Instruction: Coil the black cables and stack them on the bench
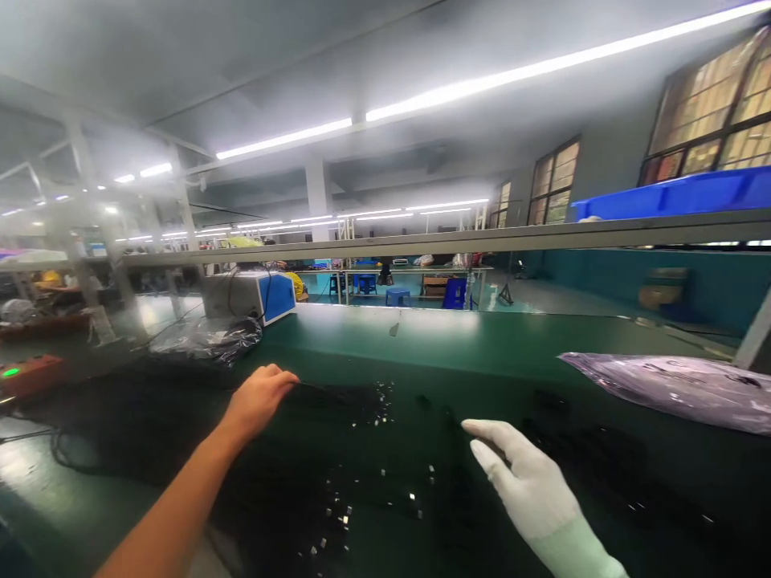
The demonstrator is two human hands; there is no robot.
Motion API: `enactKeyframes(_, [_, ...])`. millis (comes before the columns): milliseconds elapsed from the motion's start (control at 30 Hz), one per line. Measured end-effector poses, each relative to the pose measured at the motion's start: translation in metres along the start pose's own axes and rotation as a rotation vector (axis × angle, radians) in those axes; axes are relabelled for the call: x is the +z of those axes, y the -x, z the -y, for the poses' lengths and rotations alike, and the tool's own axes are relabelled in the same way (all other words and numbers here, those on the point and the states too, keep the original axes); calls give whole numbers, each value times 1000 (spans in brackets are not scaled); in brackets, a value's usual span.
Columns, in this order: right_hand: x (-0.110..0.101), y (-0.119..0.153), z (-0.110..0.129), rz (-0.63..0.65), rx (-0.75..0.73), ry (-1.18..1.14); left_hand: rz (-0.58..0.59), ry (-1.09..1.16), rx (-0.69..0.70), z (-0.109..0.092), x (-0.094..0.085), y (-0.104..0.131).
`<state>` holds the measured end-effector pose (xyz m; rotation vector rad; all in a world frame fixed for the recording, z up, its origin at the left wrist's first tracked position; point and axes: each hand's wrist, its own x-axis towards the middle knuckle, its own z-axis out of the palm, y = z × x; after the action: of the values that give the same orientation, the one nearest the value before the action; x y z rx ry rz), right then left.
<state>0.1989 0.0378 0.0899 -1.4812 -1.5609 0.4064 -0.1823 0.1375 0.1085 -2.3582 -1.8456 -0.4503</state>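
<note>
My left hand [260,401], bare, is closed with its fingertips pinched together over the dark green work surface [337,349]. Something thin and dark seems to run right from the fingertips, too dim to name. To the right, my right hand [527,478] wears a white glove. Its thumb and forefinger are apart, with no object visible between them. Several tiny shiny pieces [381,421] lie scattered between my hands, and more small bright pieces [344,520] lie closer to me. Dark items [551,401] beyond my right hand blend into the surface.
A plastic-wrapped bundle [680,389] lies at the right. Clear plastic bags [208,337] rest by a blue-and-white box [277,297] at the left. An orange device with a green light [30,376] stands far left. Overhead, a shelf [422,243] carries a blue tray [675,195].
</note>
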Motion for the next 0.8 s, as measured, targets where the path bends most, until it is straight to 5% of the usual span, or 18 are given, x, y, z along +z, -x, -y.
enactKeyframes(133, [20,10,17,252,279,-596,-134,91,179,-36,-38,28])
enactKeyframes(233, [39,28,27,788,576,-1116,-213,64,266,-75,-47,43])
enactKeyframes(333, [59,51,22,1123,558,-1254,-217,-43,218,-108,-40,52])
enactKeyframes(400, [70,64,11,1149,518,-1307,-138,22,246,-127,-29,59])
enactKeyframes(567, [83,77,-11,1228,520,-1471,332,513,455,-167,-4,76])
enactKeyframes(800, [65,73,0,1131,459,-1297,256,701,578,-190,5,68])
